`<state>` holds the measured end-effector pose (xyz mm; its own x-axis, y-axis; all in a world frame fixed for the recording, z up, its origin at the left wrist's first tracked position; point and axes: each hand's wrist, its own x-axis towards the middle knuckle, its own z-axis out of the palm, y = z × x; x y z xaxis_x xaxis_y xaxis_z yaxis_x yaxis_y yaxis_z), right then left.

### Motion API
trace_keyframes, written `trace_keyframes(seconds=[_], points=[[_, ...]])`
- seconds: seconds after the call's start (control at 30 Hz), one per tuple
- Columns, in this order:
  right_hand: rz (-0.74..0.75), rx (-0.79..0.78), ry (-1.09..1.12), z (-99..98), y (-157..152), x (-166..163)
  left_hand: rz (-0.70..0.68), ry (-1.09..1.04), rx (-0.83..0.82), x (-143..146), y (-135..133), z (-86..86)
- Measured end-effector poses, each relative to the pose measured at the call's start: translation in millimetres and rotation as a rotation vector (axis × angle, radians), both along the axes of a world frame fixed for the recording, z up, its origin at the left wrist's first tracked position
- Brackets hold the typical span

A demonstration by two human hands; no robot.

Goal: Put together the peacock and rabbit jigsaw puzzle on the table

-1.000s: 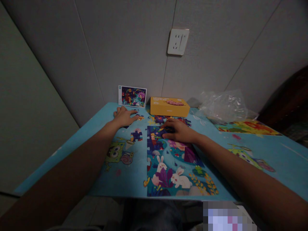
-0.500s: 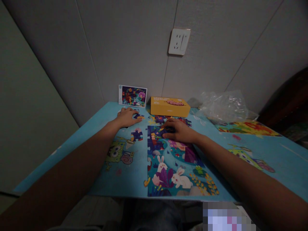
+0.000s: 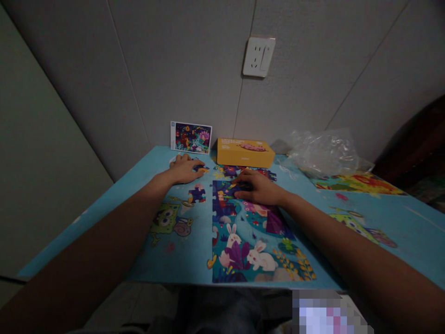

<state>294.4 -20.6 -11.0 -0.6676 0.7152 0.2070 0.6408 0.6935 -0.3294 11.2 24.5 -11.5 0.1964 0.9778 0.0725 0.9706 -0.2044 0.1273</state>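
A partly joined jigsaw puzzle with white rabbits and a stream lies on the blue table cover. My right hand rests palm down on its upper part, fingers apart and slightly bent, with nothing visible in them. My left hand lies flat farther left, its fingers spread over and beside loose puzzle pieces. Just below that hand is another loose piece. Several more pieces lie between the puzzle and the yellow box. What is under both palms is hidden.
A yellow box and a picture card stand against the wall. To the right, crumpled clear plastic partly covers another colourful picture. The cartoon-printed table cover ends near my lap. A socket is on the wall.
The whole view has shifted up very slightly. Both hands stay in the same places, and the puzzle and pieces show no visible movement.
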Motion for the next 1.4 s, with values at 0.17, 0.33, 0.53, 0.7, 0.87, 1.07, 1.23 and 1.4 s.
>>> trace_keyframes(seconds=[0.17,0.33,0.53,0.7,0.87,1.07,1.23,1.4], points=[[0.002,0.004,0.004,0.8,-1.0,-0.1,0.064,-0.036,0.003,-0.5,3.1,1.2],[0.0,0.003,-0.019,3.1,-2.3,-1.0,0.108,-0.076,0.096,-4.7,6.4,-2.4],[-0.004,0.012,-0.008,2.0,-1.6,-1.0,0.007,-0.01,0.07,3.1,-0.4,0.0],[0.001,0.008,-0.01,2.5,-2.0,-1.4,0.015,-0.035,0.032,7.2,-0.1,1.3],[-0.005,0.01,-0.016,2.5,-1.7,-1.2,-0.012,-0.053,-0.007,6.3,-0.4,2.0],[-0.002,0.028,-0.009,-0.3,-0.5,-0.2,-0.164,-0.282,0.062,13.1,-9.2,6.5],[-0.011,0.053,0.041,0.4,-4.6,-4.6,-0.363,-0.763,0.079,34.0,-19.0,8.6],[0.023,0.059,0.166,5.9,-12.9,-14.5,-0.417,-0.987,-0.11,52.4,-28.8,4.9]])
